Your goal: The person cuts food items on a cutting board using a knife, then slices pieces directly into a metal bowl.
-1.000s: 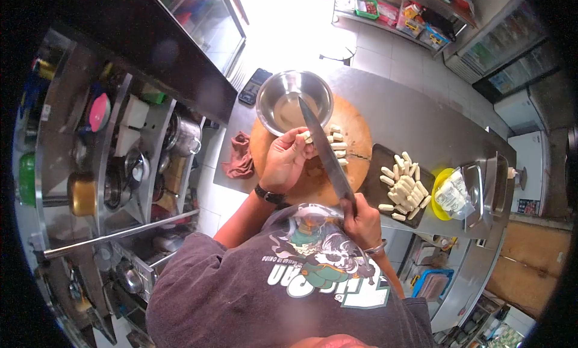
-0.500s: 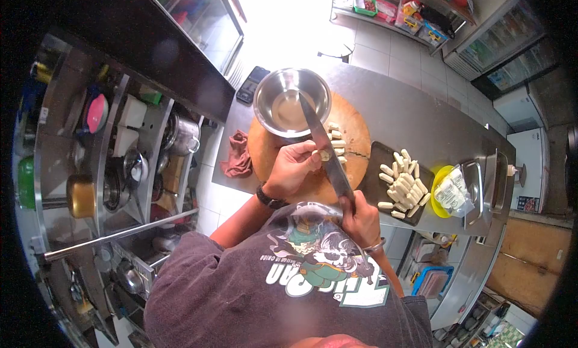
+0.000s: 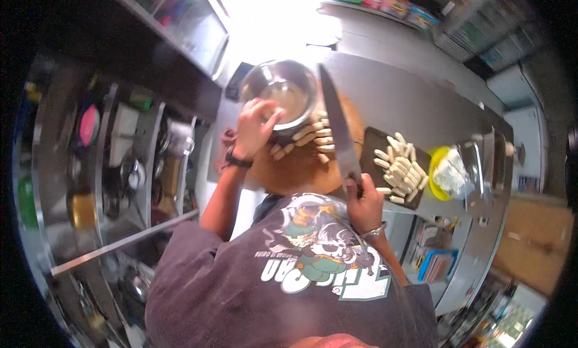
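My left hand, slightly blurred, is over the near-left rim of a steel mixing bowl. Its thumb and fingers look apart, with nothing visible between them. In my right hand is the handle of a large kitchen knife, its blade pointing away from me over the right side of the round wooden chopping board. Several pale, finger-shaped food pieces lie in rows on the board, close to the bowl. More such pieces are heaped on a dark tray to the right.
A yellow bowl holding a white package stands beyond the tray, beside a sink. Behind the board on the left are a dark scale and a reddish cloth. Shelves with pots are at far left.
My left hand has moved from beside the blade up and left to the bowl, leaving the small piece it pinched out of sight. The knife has swung right, uncovering more pieces on the board.
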A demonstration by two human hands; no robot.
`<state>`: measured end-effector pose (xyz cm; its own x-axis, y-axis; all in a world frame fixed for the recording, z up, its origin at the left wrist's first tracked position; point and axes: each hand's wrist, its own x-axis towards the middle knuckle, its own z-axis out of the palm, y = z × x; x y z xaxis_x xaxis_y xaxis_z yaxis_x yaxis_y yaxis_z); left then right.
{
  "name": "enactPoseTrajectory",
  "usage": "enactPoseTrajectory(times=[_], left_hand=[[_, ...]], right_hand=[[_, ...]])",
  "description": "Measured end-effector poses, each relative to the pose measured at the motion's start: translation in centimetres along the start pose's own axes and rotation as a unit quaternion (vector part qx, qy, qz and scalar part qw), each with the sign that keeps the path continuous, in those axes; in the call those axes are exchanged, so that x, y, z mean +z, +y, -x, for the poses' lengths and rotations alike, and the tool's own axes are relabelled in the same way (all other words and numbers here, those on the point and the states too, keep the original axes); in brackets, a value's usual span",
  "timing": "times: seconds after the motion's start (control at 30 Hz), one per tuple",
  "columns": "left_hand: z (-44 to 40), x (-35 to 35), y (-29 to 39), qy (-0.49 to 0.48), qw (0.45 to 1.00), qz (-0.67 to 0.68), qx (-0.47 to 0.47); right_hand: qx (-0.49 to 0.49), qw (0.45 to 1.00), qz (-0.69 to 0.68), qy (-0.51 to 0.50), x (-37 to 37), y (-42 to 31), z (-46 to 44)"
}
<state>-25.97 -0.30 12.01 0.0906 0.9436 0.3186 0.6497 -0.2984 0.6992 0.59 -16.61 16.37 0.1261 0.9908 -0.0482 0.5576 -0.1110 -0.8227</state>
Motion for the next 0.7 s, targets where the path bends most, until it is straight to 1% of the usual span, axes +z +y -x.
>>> enactPoseTrajectory(times=[0.03,0.07,0.1,0.13,0.17,0.2,0.23,0.27,0.33,0.37,0.43,0.53,0.57,0.6,0.63,0.67,0.7], left_hand=[[0.9,-0.4,1.3,-0.053,0.998,0.024,-0.01],[2.2,0.0,1.2,-0.074,0.996,-0.037,0.035],[3.2,-0.2,2.8,-0.163,0.981,-0.109,-0.004],[4.3,0.8,3.0,-0.181,0.975,-0.106,0.072],[5.3,2.0,1.2,-0.167,0.966,-0.157,0.117],[6.4,3.3,-0.6,-0.147,0.954,-0.208,0.161],[7.3,4.4,-3.3,-0.094,0.95,-0.213,0.21],[7.4,5.1,-4.4,-0.172,0.944,-0.239,0.146],[7.7,5.9,-5.7,-0.123,0.931,-0.252,0.233],[7.7,7.0,-7.6,-0.108,0.958,-0.179,0.196],[7.0,7.7,-8.3,-0.098,0.976,-0.107,0.164],[6.4,5.5,-5.7,-0.166,0.934,-0.233,0.214],[6.0,6.3,-5.2,-0.202,0.922,-0.289,0.157],[5.9,6.2,-4.3,-0.204,0.921,-0.287,0.165],[6.1,5.6,-3.4,-0.2,0.963,-0.137,0.116],[6.2,5.0,-1.6,-0.191,0.98,0.017,0.06],[6.1,4.7,0.4,-0.228,0.958,0.162,-0.067]], right_hand=[[0.006,1.0,0.004,0.006,-0.2,0.3,0.1],[-0.021,0.999,-0.021,0.024,0.1,1.0,0.1],[-0.019,1.0,-0.022,0.011,0.3,1.4,0.1],[0.013,0.999,-0.037,-0.024,0.8,2.7,0.3],[-0.009,1.0,-0.023,-0.002,0.6,1.8,0.0],[-0.026,0.999,-0.037,0.014,1.1,2.2,0.1],[0.022,0.999,-0.004,-0.025,0.2,1.0,0.1],[-0.033,0.999,-0.016,-0.001,0.5,1.6,0.4],[-0.009,0.999,0.014,0.046,1.9,2.4,0.8],[0.009,0.997,0.022,0.072,1.1,2.4,1.4],[-0.036,0.993,-0.047,0.098,0.1,1.3,2.0],[-0.033,0.992,-0.051,0.114,-0.1,1.3,2.6],[-0.027,0.991,-0.051,0.121,0.2,1.6,2.4],[-0.025,0.991,-0.038,0.127,0.2,1.6,2.5],[-0.023,0.991,-0.026,0.13,0.2,1.6,2.5],[-0.022,0.991,-0.026,0.133,0.1,1.6,2.5],[-0.012,0.995,-0.033,0.095,-0.1,1.4,2.5]])
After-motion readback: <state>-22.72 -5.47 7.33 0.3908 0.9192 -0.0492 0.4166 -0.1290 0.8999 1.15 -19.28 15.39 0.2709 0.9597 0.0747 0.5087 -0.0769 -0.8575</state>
